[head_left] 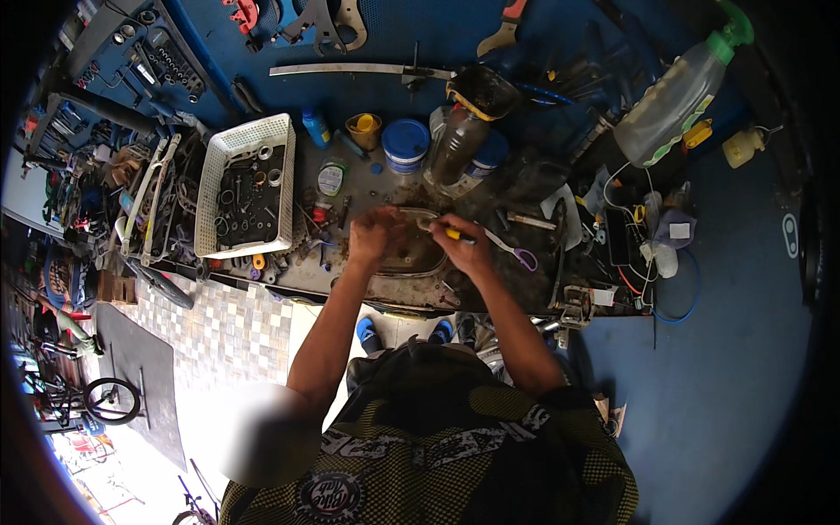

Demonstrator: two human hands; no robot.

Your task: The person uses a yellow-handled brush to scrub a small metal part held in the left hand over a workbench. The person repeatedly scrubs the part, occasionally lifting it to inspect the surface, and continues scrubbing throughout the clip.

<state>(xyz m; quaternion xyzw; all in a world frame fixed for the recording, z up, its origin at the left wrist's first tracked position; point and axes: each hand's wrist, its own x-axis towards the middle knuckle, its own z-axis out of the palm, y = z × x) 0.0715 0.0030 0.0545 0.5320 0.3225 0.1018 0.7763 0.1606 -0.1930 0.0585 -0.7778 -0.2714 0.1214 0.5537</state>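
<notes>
My right hand [466,248] is closed around a slim tool with a yellow and black handle [459,235]; its working end points left, and its kind is too small to tell. Opposite it, my left hand [374,236] has its fingers curled in, somewhat blurred, and what they hold is hidden. Both hands are over a shallow metal tray [409,270] with a dark, wet-looking bottom, lying on the workbench. Scissors with purple handles [525,259] lie just right of my right hand.
Left on the bench stands a white plastic basket [286,188] of small metal parts. Behind the tray are a blue-lidded tub [405,142], a small bottle with green liquid [332,178] and a yellow cup [364,128]. A spray bottle [669,109] hangs at the upper right.
</notes>
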